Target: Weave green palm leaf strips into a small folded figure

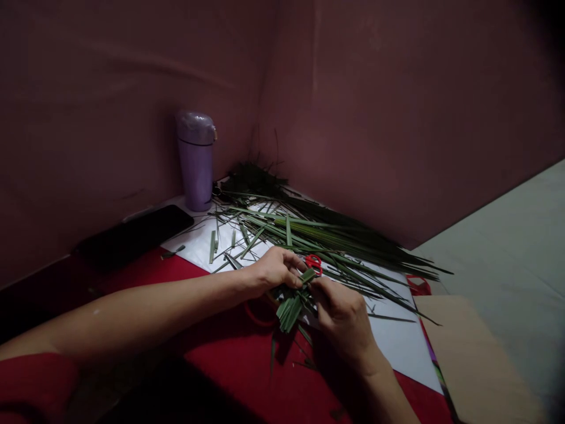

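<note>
My left hand point(274, 270) and my right hand point(342, 312) meet over a small folded bundle of green leaf strips point(291, 306), fingers of both pinched closed on it. The bundle hangs just above the red cloth point(229, 359) at the edge of a white sheet point(397, 341). Red-handled scissors point(314, 262) lie on the sheet just behind my fingers. A long pile of green palm leaves point(326, 235) stretches across the sheet toward the wall corner.
A purple tumbler point(196, 160) stands by the wall at the back left. A dark phone point(136, 235) lies left of the sheet. A brown cardboard sheet point(472, 359) sits at the right, with another red handle point(418, 286) near it.
</note>
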A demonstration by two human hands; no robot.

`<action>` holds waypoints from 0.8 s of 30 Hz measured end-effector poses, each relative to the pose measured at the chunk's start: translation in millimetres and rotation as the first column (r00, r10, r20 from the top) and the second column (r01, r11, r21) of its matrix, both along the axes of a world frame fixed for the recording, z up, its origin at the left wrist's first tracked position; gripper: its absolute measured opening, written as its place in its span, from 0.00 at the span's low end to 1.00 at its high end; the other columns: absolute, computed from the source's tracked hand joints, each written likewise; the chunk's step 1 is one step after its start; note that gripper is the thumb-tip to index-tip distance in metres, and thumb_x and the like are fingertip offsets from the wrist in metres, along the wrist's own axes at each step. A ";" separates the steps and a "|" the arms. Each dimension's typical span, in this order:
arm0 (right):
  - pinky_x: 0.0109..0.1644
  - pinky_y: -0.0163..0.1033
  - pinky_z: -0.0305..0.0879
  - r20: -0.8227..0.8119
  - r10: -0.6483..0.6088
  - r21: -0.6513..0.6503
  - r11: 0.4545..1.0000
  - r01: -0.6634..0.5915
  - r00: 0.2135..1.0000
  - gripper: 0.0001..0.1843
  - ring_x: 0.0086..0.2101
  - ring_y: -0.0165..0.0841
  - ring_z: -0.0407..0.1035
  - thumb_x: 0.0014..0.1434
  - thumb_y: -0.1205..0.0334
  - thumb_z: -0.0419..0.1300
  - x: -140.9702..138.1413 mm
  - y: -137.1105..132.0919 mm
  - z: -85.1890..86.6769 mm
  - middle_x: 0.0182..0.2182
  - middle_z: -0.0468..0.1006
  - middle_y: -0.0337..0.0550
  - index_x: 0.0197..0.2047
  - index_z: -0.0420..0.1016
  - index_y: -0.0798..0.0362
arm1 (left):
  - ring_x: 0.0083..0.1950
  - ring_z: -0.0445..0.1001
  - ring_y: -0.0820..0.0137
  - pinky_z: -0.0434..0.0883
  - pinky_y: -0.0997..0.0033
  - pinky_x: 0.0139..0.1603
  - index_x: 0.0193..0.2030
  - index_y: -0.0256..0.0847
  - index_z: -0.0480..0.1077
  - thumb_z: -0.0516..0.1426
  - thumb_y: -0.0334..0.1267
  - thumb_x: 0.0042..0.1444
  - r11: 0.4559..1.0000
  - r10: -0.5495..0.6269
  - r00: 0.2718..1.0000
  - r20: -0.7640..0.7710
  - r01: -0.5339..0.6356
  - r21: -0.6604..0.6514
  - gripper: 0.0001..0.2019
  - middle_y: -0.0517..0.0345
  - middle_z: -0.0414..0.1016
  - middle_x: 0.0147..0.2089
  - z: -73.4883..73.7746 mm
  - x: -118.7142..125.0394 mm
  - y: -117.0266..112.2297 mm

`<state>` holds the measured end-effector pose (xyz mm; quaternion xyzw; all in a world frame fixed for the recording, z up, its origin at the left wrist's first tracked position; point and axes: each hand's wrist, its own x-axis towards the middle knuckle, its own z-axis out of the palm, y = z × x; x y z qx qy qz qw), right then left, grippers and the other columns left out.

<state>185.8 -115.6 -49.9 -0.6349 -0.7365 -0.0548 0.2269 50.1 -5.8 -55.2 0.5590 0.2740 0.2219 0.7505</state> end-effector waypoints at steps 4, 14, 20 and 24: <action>0.29 0.33 0.51 -0.056 0.018 -0.048 0.999 -0.021 0.998 0.07 0.24 0.30 0.62 0.55 0.69 0.49 -2.3 -2.0 -0.2 0.22 0.70 0.40 0.31 0.67 0.53 | 0.22 0.67 0.76 0.63 0.75 0.25 0.29 0.32 0.70 0.58 0.24 0.29 0.999 0.037 0.999 0.007 -0.037 -0.015 0.14 0.61 0.70 0.21 0.8 -0.3 -0.5; 0.28 0.32 0.49 -0.035 -0.050 -0.045 0.998 0.049 0.998 0.08 0.24 0.29 0.61 0.49 0.71 0.52 0.6 0.6 1.8 0.22 0.71 0.38 0.31 0.70 0.51 | 0.23 0.68 0.75 0.64 0.75 0.27 0.29 0.32 0.70 0.59 0.23 0.29 0.999 0.049 0.999 0.011 -0.049 -0.009 0.14 0.60 0.71 0.22 -2.4 1.4 0.4; 0.29 0.34 0.50 0.128 -0.214 0.080 0.975 0.205 0.968 0.10 0.26 0.31 0.63 0.47 0.73 0.51 3.7 -0.2 5.3 0.23 0.71 0.38 0.29 0.70 0.51 | 0.21 0.66 0.77 0.63 0.76 0.24 0.30 0.32 0.69 0.59 0.23 0.31 0.995 0.093 0.995 -0.031 -0.092 0.028 0.14 0.62 0.68 0.21 3.1 -1.1 2.7; 0.39 0.38 0.57 0.057 -0.308 0.403 0.877 0.261 0.950 0.11 0.37 0.36 0.65 0.50 0.73 0.51 6.2 -6.0 10.2 0.36 0.72 0.44 0.34 0.70 0.51 | 0.22 0.66 0.78 0.62 0.77 0.23 0.33 0.33 0.69 0.59 0.24 0.34 0.962 0.268 0.962 -0.054 -0.263 0.077 0.14 0.62 0.68 0.24 10.2 -4.5 11.2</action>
